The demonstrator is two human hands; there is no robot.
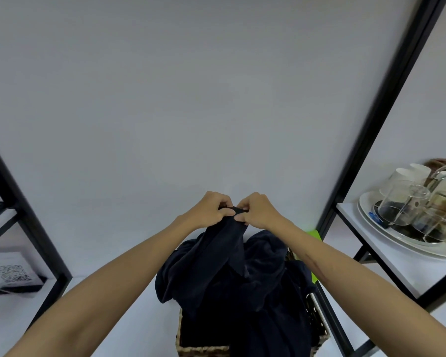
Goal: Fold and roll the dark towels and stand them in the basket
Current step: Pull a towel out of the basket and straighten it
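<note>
A person's left hand (pixel 211 211) and right hand (pixel 258 211) meet side by side above a woven basket (pixel 317 328), each with fingers and thumb curled to pinch the top edge of one dark towel (pixel 216 261); the thumbs are nearly touching. Held this way, the towel hangs straight down from the pinch, its long axis running vertically, upper hem bunched between the fingers and lower end trailing into the heap of other dark towels (pixel 268 292) that fills the basket and spills over its rim. The close two-handed grip at one edge looks meant for lifting the cloth clear of the pile and finding its corners, so the hands can part and spread it flat for folding; that reading is a judgement, as is the view that the work is at an early stage, since nothing in the basket looks rolled or standing yet. The basket sits on a white shelf surface (pixel 129 318) near its front edge, between the black uprights of the shelving frame (pixel 371 124). On the neighbouring shelf to the right, well apart from the basket, upturned glass cups (pixel 402 204) rest on a white oval tray (pixel 386 233). A small card with a printed code (pixel 11 273) stands on the shelf at far left.
</note>
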